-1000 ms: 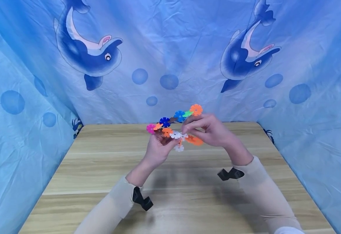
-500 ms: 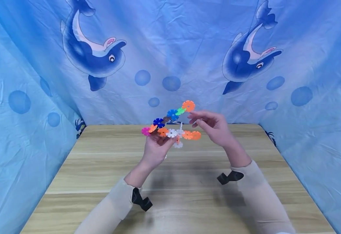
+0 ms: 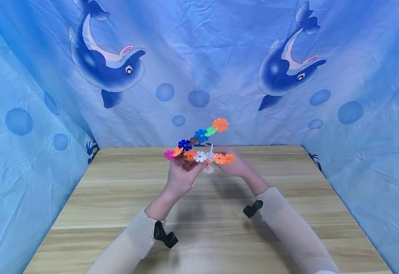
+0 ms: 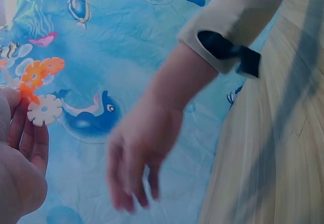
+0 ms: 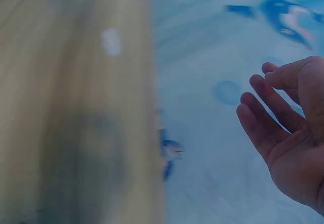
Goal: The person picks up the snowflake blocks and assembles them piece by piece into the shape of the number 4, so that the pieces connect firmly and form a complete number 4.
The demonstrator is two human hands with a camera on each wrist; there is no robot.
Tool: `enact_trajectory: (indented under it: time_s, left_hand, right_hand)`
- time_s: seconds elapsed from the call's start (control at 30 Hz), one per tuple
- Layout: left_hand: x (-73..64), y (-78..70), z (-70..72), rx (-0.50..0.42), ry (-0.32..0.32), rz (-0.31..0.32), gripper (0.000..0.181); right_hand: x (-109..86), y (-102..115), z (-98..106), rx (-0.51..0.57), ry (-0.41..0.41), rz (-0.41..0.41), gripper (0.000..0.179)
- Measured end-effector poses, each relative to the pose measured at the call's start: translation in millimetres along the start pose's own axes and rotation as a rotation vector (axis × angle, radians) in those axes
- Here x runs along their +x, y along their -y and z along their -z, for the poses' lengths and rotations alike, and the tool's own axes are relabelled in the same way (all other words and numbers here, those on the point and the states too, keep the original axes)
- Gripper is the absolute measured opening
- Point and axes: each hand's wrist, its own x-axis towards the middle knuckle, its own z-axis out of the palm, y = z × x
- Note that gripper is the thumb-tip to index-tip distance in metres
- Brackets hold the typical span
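My left hand [image 3: 181,179] grips a chain of flower-shaped plastic snowflake discs above the table. One branch climbs from a pink disc [image 3: 169,155] through a dark blue disc [image 3: 185,145] to an orange disc [image 3: 220,125]. The lower branch has a white disc [image 3: 200,156] by the thumb and orange discs [image 3: 229,158] at its right end. Behind those orange discs, my right hand [image 3: 232,166] is partly hidden. The right wrist view shows the right hand [image 5: 293,128] with loosely bent fingers and nothing held. Another white disc [image 4: 44,109] juts out beside the left fingers.
A wood-grain table [image 3: 213,236] lies under both hands. Blue cloth with dolphins [image 3: 199,57] hangs behind it and along the sides. In the right wrist view, a small blurred white thing [image 5: 111,42] lies on the table.
My right hand first left the chain, moving right and away from the discs, then came down and leftward behind the orange discs. The left hand has kept its hold, shifting slightly left.
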Motion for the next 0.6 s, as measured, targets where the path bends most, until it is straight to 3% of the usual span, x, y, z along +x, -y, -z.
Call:
enact_trajectory:
  time_s: [0.2,0.3,0.43,0.6]
  left_hand:
    - [-0.5,-1.7,-0.7,0.017,-0.007,0.017,0.050]
    - [-1.0,-1.6,0.7,0.019,-0.008,0.017,0.052]
    - [-1.1,-0.7,2.3,0.012,0.005,0.023,0.056]
    - [-1.5,-0.1,2.5,0.012,0.014,0.034,0.055]
  right_hand:
    - [4.9,-10,-34,-0.214,0.209,-0.234,0.051]
    - [8.5,-10,-50,-0.193,0.261,-0.201,0.058]
    - [15.6,-12,-69,-0.173,0.243,-0.046,0.048]
    - [19.2,-11,-86,-0.244,0.285,-0.038,0.050]
